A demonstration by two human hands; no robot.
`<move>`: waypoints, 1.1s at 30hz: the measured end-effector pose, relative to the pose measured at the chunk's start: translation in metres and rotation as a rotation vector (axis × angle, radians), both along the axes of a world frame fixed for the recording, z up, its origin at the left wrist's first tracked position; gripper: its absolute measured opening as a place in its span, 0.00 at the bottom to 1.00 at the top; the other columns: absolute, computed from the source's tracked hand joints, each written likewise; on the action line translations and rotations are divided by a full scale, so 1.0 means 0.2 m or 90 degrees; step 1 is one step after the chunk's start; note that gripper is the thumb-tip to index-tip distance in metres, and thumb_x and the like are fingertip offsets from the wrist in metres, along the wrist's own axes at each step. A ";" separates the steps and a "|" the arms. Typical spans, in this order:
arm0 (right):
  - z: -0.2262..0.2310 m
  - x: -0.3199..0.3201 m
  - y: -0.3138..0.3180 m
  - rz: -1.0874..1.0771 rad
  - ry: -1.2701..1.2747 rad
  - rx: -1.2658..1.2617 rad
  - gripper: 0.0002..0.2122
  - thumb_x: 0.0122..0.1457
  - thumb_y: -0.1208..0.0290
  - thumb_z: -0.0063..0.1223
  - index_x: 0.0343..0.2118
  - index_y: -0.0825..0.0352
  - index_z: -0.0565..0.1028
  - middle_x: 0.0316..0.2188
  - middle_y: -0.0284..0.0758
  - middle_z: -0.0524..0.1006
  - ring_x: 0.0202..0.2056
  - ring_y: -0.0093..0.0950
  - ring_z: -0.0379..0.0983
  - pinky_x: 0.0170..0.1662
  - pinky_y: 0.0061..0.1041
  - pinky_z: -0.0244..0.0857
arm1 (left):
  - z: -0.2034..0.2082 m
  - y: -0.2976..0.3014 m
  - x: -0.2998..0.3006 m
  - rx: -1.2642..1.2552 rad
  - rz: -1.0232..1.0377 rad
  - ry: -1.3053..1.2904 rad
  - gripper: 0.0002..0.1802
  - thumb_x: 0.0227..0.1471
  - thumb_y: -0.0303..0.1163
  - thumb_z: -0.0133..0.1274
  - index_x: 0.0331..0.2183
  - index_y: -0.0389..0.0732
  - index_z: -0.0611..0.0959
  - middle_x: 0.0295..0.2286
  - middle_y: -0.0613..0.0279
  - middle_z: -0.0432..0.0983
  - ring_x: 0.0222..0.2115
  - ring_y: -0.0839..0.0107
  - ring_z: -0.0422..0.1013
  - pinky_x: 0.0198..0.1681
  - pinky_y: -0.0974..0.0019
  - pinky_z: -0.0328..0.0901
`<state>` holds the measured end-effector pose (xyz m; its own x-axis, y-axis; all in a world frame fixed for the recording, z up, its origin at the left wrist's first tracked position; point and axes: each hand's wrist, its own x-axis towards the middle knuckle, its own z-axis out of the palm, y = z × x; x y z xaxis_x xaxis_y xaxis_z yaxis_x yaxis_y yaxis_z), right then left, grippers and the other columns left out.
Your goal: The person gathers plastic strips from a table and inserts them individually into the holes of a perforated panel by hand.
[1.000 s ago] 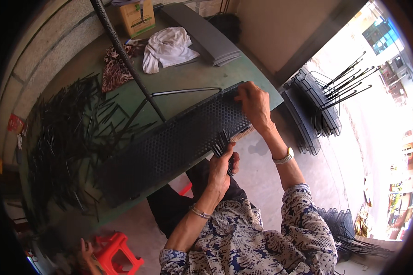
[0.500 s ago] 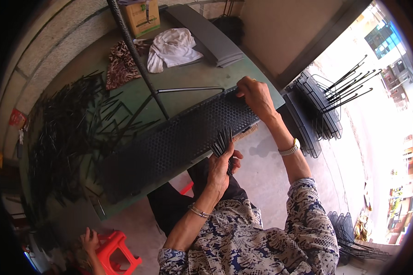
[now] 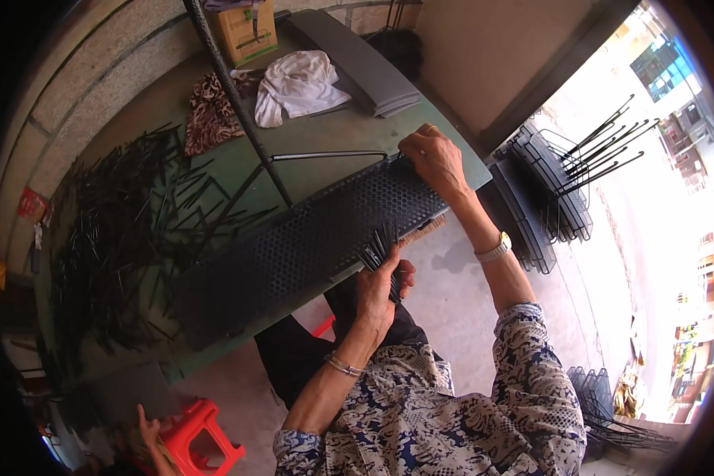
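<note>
A long black perforated panel (image 3: 293, 246) lies slantwise across the table's near side, with a honeycomb of small holes. My left hand (image 3: 379, 287) is closed round a bundle of thin black strips (image 3: 383, 244), whose ends fan out over the panel's near edge. At the panel's far right corner, my right hand (image 3: 435, 163) is closed, fingers bent together against the edge; whatever is between the fingertips is hidden. A black metal rod (image 3: 325, 155) runs from a dark upright post (image 3: 242, 115) to the panel's far edge, close beside my right fingers.
Loose black strips (image 3: 111, 230) are heaped on the green table (image 3: 420, 131) at left. Behind lie a white cloth (image 3: 301, 83), a patterned cloth (image 3: 213, 115), grey panels (image 3: 365, 67) and a box (image 3: 246, 36). Wire racks (image 3: 543, 186) stand right. Another person's hand (image 3: 147, 428) is near a red stool (image 3: 202, 436).
My right hand has shifted slightly left along the panel's far edge. My left hand with the strips has barely moved. The other person's hand has dropped a little and moved left.
</note>
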<state>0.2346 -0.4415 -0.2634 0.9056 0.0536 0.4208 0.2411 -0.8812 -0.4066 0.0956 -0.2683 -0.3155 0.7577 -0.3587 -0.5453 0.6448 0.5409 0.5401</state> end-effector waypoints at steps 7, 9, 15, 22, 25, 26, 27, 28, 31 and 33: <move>0.00 0.00 0.02 -0.071 0.007 -0.026 0.06 0.53 0.69 0.50 0.29 0.58 0.79 0.31 0.36 0.74 0.35 0.38 0.73 0.37 0.36 0.66 | 0.01 0.01 -0.01 -0.029 0.019 0.003 0.13 0.55 0.40 0.54 0.37 0.41 0.78 0.18 0.68 0.69 0.15 0.80 0.63 0.15 0.76 0.55; -0.02 -0.01 0.04 -0.081 -0.001 -0.124 0.06 0.53 0.67 0.50 0.29 0.58 0.79 0.31 0.37 0.74 0.36 0.39 0.73 0.38 0.37 0.66 | 0.01 0.02 -0.01 -0.022 -0.005 -0.016 0.19 0.57 0.39 0.52 0.46 0.39 0.73 0.19 0.67 0.68 0.17 0.79 0.64 0.16 0.76 0.56; -0.10 -0.09 0.04 -0.110 -0.004 -0.052 0.09 0.53 0.68 0.51 0.36 0.54 0.80 0.31 0.37 0.74 0.35 0.39 0.73 0.38 0.38 0.65 | 0.05 0.03 -0.02 0.001 0.004 -0.031 0.16 0.55 0.41 0.55 0.40 0.41 0.78 0.20 0.65 0.73 0.17 0.78 0.69 0.15 0.77 0.56; -0.05 -0.21 0.10 -0.116 -0.103 -0.163 0.11 0.56 0.67 0.53 0.42 0.60 0.79 0.33 0.39 0.75 0.36 0.36 0.74 0.38 0.33 0.66 | 0.06 0.05 -0.01 0.017 0.005 -0.026 0.17 0.54 0.42 0.56 0.40 0.41 0.79 0.23 0.61 0.77 0.19 0.76 0.72 0.15 0.77 0.56; 0.00 -0.34 0.08 0.106 0.305 0.256 0.13 0.59 0.65 0.53 0.41 0.69 0.77 0.30 0.37 0.78 0.31 0.23 0.74 0.35 0.23 0.66 | 0.03 0.05 0.00 -0.007 -0.004 -0.023 0.16 0.53 0.42 0.57 0.39 0.43 0.79 0.24 0.61 0.78 0.18 0.76 0.71 0.15 0.77 0.55; 0.01 -0.38 0.09 0.138 0.385 0.277 0.13 0.59 0.65 0.53 0.41 0.70 0.77 0.28 0.36 0.78 0.30 0.21 0.73 0.34 0.22 0.66 | 0.04 0.06 0.00 -0.008 -0.018 -0.032 0.15 0.52 0.41 0.58 0.39 0.44 0.79 0.25 0.61 0.78 0.19 0.76 0.72 0.15 0.77 0.55; 0.02 -0.41 0.10 0.171 0.465 0.299 0.13 0.59 0.66 0.53 0.40 0.70 0.77 0.27 0.34 0.78 0.29 0.19 0.72 0.33 0.22 0.66 | 0.04 0.06 0.00 -0.009 -0.032 -0.041 0.15 0.52 0.41 0.58 0.40 0.45 0.79 0.25 0.61 0.79 0.20 0.75 0.73 0.15 0.77 0.55; 0.04 -0.43 0.12 0.183 0.457 0.329 0.12 0.59 0.67 0.53 0.39 0.71 0.77 0.26 0.33 0.77 0.29 0.19 0.72 0.33 0.22 0.66 | 0.05 0.06 0.00 -0.009 -0.034 -0.041 0.15 0.52 0.41 0.58 0.40 0.45 0.79 0.25 0.61 0.79 0.20 0.75 0.73 0.15 0.77 0.55; 0.00 -0.44 0.07 0.176 0.478 0.389 0.12 0.58 0.68 0.53 0.38 0.72 0.77 0.25 0.33 0.77 0.28 0.19 0.72 0.32 0.21 0.66 | 0.08 0.04 0.01 0.021 -0.045 -0.070 0.14 0.52 0.40 0.58 0.40 0.46 0.79 0.27 0.62 0.79 0.23 0.73 0.76 0.15 0.78 0.54; 0.02 -0.45 0.08 0.163 0.480 0.426 0.11 0.58 0.68 0.53 0.36 0.73 0.78 0.23 0.33 0.76 0.27 0.19 0.72 0.31 0.21 0.66 | 0.08 0.04 0.01 0.035 -0.069 -0.076 0.14 0.51 0.41 0.58 0.39 0.46 0.80 0.28 0.61 0.80 0.25 0.72 0.77 0.16 0.78 0.54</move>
